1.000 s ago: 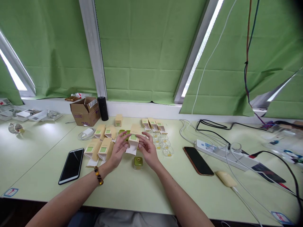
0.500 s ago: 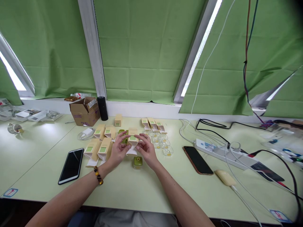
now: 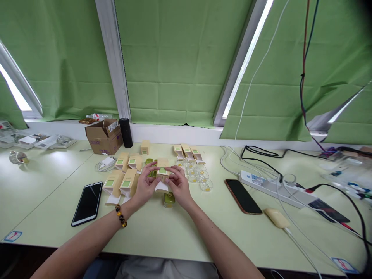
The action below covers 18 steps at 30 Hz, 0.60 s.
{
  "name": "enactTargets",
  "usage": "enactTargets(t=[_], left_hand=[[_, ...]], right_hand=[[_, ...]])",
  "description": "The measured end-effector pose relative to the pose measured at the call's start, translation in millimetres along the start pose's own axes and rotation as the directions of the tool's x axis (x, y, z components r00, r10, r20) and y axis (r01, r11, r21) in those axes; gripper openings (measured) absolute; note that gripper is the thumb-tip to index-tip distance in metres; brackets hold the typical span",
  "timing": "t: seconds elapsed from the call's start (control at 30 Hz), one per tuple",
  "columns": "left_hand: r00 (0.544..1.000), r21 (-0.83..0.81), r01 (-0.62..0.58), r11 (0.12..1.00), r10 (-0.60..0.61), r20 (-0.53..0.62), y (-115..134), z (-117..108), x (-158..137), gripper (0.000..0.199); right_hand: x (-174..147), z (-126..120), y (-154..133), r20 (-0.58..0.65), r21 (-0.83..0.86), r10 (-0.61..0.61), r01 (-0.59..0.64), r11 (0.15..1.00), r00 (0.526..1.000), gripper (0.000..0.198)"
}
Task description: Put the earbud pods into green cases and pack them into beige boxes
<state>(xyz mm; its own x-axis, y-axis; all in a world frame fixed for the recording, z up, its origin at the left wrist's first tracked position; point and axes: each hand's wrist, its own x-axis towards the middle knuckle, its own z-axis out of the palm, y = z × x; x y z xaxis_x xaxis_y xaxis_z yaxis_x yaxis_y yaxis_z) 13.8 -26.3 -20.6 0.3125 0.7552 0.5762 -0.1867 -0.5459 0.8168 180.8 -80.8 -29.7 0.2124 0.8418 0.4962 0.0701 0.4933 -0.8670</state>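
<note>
Between my two hands is a small cream cardboard box (image 3: 162,164) with a green window and a white flap hanging open toward me. My left hand (image 3: 147,181) grips its left side, fingers bent along the edge. On the other side my right hand (image 3: 178,185) pinches it, thumb near the flap. Just below the flap sits a small jar with a green lid (image 3: 169,200), partly covered by the flap. Behind my left fingers more green pieces (image 3: 149,161) show in part. Several clear small cups (image 3: 200,175) stand right of my right hand.
Several similar boxes (image 3: 129,182) lie left of my hands, and more boxes (image 3: 188,152) stand at the back. A phone (image 3: 87,204) lies left, another phone (image 3: 243,197) right. Beyond it are a power strip (image 3: 270,188) and cables. A brown carton (image 3: 104,138) stands back left.
The box's flap has tipped lower and nearer to me, now covering part of the green-lidded jar. My right fingers have shifted slightly; both hands keep their hold.
</note>
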Motion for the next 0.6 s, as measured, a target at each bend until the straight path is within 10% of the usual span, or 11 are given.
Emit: enactTargets(t=[0.6], left_hand=[[1.000, 0.030, 0.014, 0.999, -0.014, 0.019, 2.8, -2.0, -0.7, 0.036]], right_hand=[[1.0, 0.6, -0.2, -0.023, -0.018, 0.005, -0.005, 1.000, 1.000, 0.036]])
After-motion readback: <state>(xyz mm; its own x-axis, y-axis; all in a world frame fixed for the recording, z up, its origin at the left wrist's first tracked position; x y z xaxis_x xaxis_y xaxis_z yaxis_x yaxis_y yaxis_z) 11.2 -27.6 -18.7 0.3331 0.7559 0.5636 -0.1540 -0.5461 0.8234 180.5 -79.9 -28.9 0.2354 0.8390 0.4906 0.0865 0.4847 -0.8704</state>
